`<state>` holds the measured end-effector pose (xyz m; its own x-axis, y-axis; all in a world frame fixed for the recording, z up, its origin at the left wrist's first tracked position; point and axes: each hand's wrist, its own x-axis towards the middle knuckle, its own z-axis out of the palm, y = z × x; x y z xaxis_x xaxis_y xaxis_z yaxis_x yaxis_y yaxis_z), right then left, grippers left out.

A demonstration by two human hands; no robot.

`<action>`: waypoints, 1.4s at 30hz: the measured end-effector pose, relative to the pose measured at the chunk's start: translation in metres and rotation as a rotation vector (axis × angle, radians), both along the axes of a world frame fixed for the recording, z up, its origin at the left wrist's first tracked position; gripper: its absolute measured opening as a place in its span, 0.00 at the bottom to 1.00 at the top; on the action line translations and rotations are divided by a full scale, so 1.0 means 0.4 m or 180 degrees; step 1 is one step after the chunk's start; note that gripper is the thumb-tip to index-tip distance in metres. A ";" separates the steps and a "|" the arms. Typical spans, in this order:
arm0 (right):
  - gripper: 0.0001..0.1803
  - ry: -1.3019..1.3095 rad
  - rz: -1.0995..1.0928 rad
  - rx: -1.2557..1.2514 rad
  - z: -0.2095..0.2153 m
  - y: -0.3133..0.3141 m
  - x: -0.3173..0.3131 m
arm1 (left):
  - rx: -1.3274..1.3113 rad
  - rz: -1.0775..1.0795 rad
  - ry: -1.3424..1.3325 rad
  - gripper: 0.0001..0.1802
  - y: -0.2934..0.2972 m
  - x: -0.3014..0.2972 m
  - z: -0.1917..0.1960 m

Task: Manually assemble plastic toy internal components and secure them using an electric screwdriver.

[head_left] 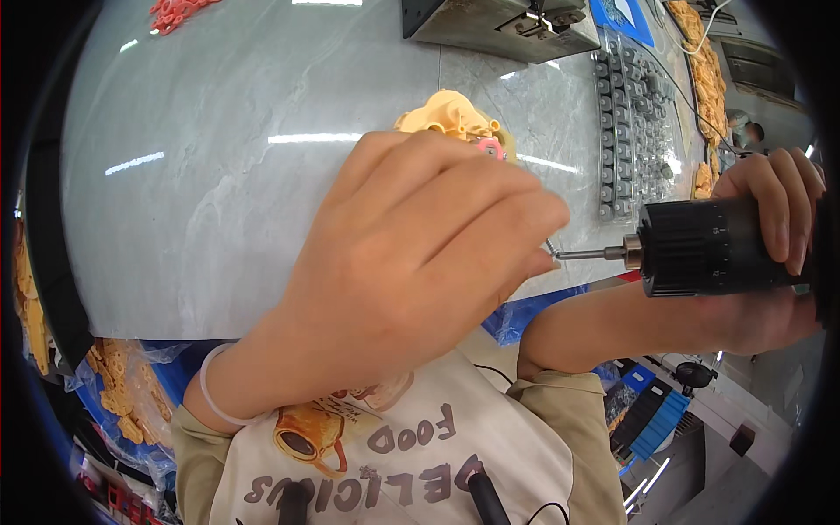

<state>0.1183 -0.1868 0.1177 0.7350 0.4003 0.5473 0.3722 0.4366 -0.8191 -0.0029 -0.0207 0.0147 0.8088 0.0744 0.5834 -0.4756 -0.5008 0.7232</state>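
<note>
My left hand (411, 262) is raised close to the camera, fingers curled, its fingertips meeting the tip of a small screw (552, 248) at the end of the driver bit. My right hand (774, 227) grips a black electric screwdriver (713, 247) held sideways, its metal bit (591, 255) pointing left toward my left fingertips. Behind my left hand a yellow plastic part (448, 115) with a pink gear (490, 147) lies on the grey marble-look table (227, 175), mostly hidden by the hand.
A clear tray of several small grey parts (632, 114) lies at the right. A grey metal fixture (503, 26) stands at the back. Red plastic pieces (175, 12) sit at the far left. Bags of yellow parts (122, 394) hang below the table's front edge.
</note>
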 end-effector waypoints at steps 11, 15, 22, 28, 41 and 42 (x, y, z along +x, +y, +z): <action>0.16 -0.0059 0.0046 -0.0002 -0.018 0.023 -0.038 | -0.0173 0.0043 -0.0008 0.13 -0.019 -0.011 0.012; 0.16 -0.0095 0.0063 -0.0007 -0.035 0.044 -0.060 | -0.0246 0.0019 0.0009 0.12 0.003 -0.033 -0.005; 0.16 -0.0144 0.0133 -0.0021 -0.029 0.038 -0.065 | -0.0334 0.0059 0.0037 0.12 0.005 -0.038 -0.004; 0.17 -0.0173 0.0208 -0.0007 -0.034 0.049 -0.083 | -0.0303 0.0160 0.0036 0.13 0.005 -0.044 -0.005; 0.18 -0.0235 0.0276 0.0030 -0.065 0.092 -0.116 | 0.0039 0.0445 -0.0201 0.14 0.004 -0.042 -0.014; 0.18 -0.0241 0.0286 0.0033 -0.060 0.081 -0.102 | 0.0050 0.0459 -0.0214 0.14 0.006 -0.042 -0.016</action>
